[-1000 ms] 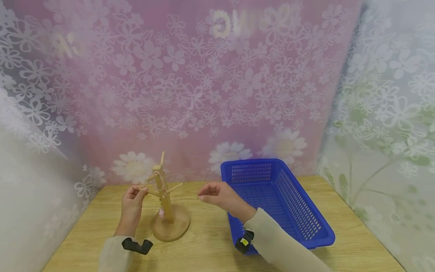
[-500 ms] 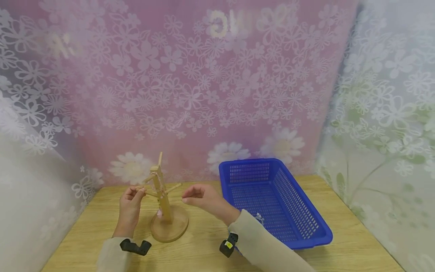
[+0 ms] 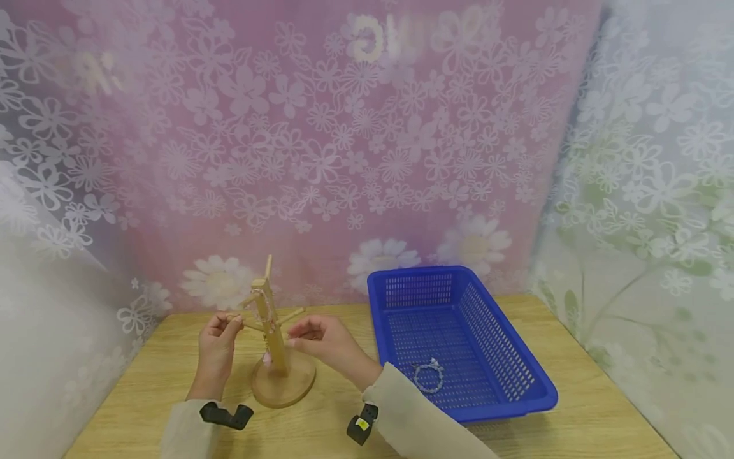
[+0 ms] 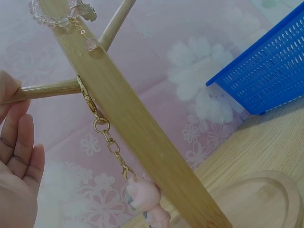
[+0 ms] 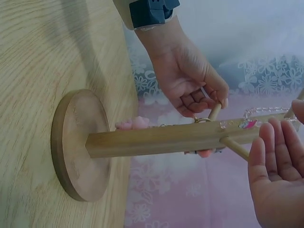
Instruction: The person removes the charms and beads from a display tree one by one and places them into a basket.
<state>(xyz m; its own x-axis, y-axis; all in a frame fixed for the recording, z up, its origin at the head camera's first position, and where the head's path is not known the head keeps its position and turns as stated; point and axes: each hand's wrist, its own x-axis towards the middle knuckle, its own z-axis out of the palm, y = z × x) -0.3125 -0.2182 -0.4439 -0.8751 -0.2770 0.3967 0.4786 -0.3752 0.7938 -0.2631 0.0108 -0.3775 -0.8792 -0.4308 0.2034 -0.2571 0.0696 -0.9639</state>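
My left hand point(image 3: 216, 344) pinches the end of a peg point(image 4: 52, 89) on a wooden peg stand point(image 3: 278, 350). From that peg hangs a keychain point(image 4: 112, 145) with a gold clasp and a pink figure point(image 4: 145, 194). A clear pinkish beaded bracelet point(image 4: 47, 21) with a charm hangs higher on the post. My right hand point(image 3: 329, 347) is close to the post's right side, beside another peg point(image 5: 236, 147). Its fingers point(image 5: 270, 142) are loosely extended, and no held object shows. A pale beaded bracelet point(image 3: 434, 363) lies in the blue basket point(image 3: 510, 338).
The stand's round base point(image 3: 287, 392) rests on the wood-grain table point(image 3: 338, 408). To the right of the stand, the basket's raised rim point(image 3: 375, 312) stands near my right forearm. A floral curtain point(image 3: 321, 191) closes off the back.
My right hand has moved left from beside the basket to the stand, uncovering the bracelet in the basket. The left hand stays on its peg.
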